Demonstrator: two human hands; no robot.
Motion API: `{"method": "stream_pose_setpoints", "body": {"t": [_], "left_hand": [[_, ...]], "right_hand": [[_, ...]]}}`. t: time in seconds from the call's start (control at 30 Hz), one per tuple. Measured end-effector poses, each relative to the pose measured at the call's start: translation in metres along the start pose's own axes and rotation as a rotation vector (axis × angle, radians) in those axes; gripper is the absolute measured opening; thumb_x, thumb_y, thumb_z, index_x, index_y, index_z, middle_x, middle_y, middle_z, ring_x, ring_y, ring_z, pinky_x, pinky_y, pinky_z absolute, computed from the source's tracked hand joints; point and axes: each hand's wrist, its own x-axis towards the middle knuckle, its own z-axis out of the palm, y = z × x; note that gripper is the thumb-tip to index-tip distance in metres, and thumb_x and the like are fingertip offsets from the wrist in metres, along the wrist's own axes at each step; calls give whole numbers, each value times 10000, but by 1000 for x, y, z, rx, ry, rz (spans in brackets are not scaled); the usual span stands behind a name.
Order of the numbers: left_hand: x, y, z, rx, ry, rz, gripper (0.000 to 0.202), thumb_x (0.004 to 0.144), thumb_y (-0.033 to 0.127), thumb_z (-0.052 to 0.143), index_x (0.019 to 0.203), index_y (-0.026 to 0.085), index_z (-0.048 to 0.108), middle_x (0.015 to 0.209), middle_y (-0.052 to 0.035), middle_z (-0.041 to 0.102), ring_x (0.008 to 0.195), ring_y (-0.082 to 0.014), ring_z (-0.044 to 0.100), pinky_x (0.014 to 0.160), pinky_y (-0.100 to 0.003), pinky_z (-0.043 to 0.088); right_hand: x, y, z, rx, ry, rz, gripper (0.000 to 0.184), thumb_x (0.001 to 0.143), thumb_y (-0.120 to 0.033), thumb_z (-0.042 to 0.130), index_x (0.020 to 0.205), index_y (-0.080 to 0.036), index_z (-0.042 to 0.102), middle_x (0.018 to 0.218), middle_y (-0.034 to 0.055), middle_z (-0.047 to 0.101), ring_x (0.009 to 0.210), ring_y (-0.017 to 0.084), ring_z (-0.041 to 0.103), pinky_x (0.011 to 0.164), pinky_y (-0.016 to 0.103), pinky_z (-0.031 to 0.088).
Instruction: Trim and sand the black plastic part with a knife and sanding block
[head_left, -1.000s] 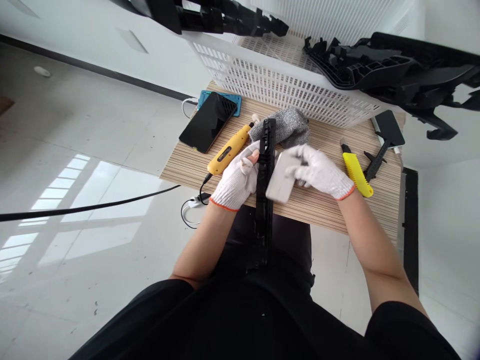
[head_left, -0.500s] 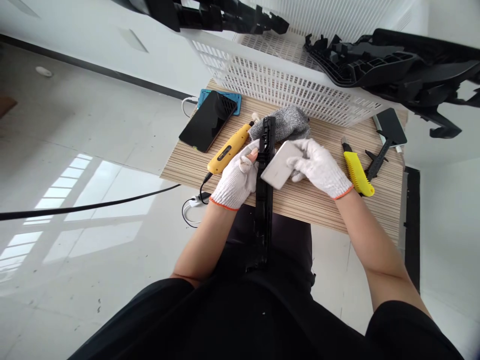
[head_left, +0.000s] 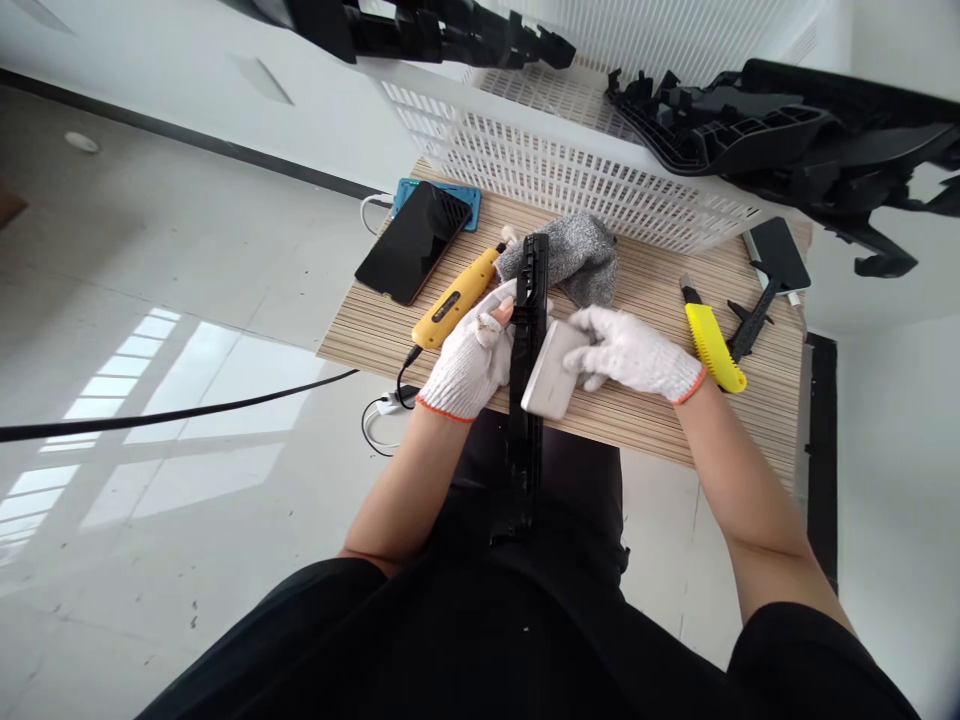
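Note:
A long black plastic part lies lengthwise from the small wooden table down toward my lap. My left hand, in a white knit glove with a bare fingertip showing, grips the part's left side. My right hand, also gloved, holds a flat grey block pressed against the part's right edge. A grey knit glove lies on the table just beyond the part's far end.
On the table lie a yellow rotary tool with a cord, a dark phone on a blue case, a yellow utility knife, a black caliper and another phone. A white slatted crate with black plastic parts stands behind.
My right hand has slid the grey block along the part's right edge: away from me half a second ago, now back toward me. My left hand has kept its grip.

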Motion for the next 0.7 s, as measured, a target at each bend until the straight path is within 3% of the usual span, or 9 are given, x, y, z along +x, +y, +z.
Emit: {"method": "stream_pose_setpoints", "body": {"t": [0.07,0.17,0.23,0.4,0.57,0.7], "left_hand": [[-1,0,0,13,-7,2,246,871,400,799,1022,216,735,1232,-113,800,1459,-392,621,1163,-521,601],[-1,1,2,35,-25,57,267,847,412,825,995,204,745,1259,-119,794,1524,-405,553,1232,-540,547],[-1,2,3,47,-44,79,274,836,423,835,975,200,755,1266,-125,793,1531,-401,545,1248,-533,532],[-2,3,2,57,-66,50,256,871,436,809,968,205,753,1225,-123,805,1480,-390,599,1204,-524,570],[0,1,1,52,-54,72,226,891,394,790,977,190,743,1233,-131,795,1492,-408,582,1189,-524,577],[-1,2,0,62,-28,21,199,905,376,768,1000,203,742,1218,-118,800,1455,-392,619,1167,-520,591]], "right_hand": [[1,0,1,-8,-9,1,478,758,-247,908,1167,-212,664,1078,51,744,810,183,759,561,274,696],[3,2,-1,51,234,-139,554,814,-317,871,1291,-223,606,1134,52,738,871,188,767,558,255,687],[4,3,-3,62,304,-165,579,831,-346,861,1325,-230,581,1158,51,738,847,178,765,552,253,683],[0,1,0,-51,14,-8,520,771,-283,904,1225,-221,657,1049,46,760,793,183,755,536,263,678],[0,0,-1,34,281,-205,472,839,-331,821,1261,-218,641,1169,62,756,952,213,765,579,259,677],[0,3,1,-46,63,-62,484,760,-302,901,1177,-226,668,987,25,747,768,177,736,538,265,661]]}}
